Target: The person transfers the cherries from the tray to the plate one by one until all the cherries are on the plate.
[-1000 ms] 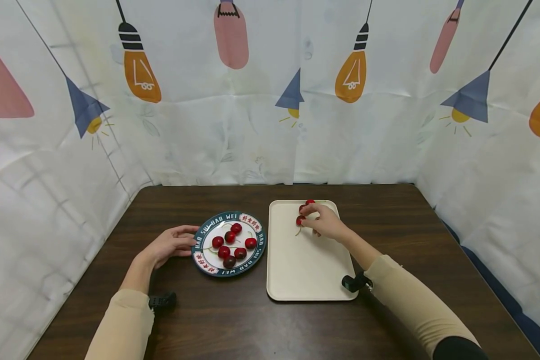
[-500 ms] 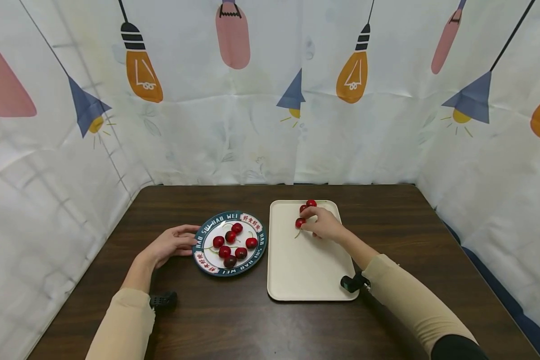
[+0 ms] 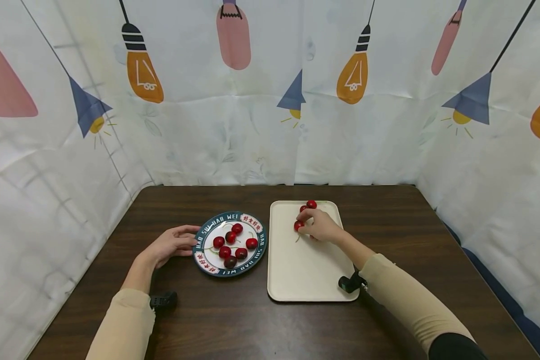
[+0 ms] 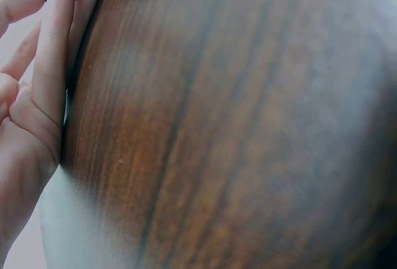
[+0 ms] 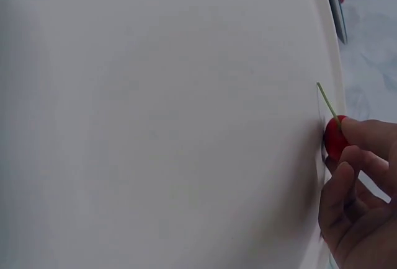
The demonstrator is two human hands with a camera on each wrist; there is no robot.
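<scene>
In the head view, my right hand [image 3: 320, 227] pinches a red cherry [image 3: 298, 226] between thumb and fingertips, low over the upper part of a cream tray [image 3: 308, 272]. The cherry's green stem hangs toward me; the right wrist view shows this cherry [image 5: 334, 139] at the fingertips. Two more cherries [image 3: 312, 204] lie just beyond that hand, one partly covered by it. On the left, my left hand [image 3: 173, 245] rests its extended fingers against the rim of a round plate [image 3: 261, 250] with a teal, lettered border. Several red and dark cherries [image 3: 225, 252] lie on the plate.
Plate and tray stand side by side on a dark wooden table [image 3: 216, 320], a narrow gap between them. A white curtain [image 3: 198, 135] printed with lamps and bulbs encloses the table's back and sides. Black wrist cameras [image 3: 351, 283] sit at both sleeves.
My right hand has shifted slightly left and toward me with the cherry in its fingers. My left hand stays at the plate's rim.
</scene>
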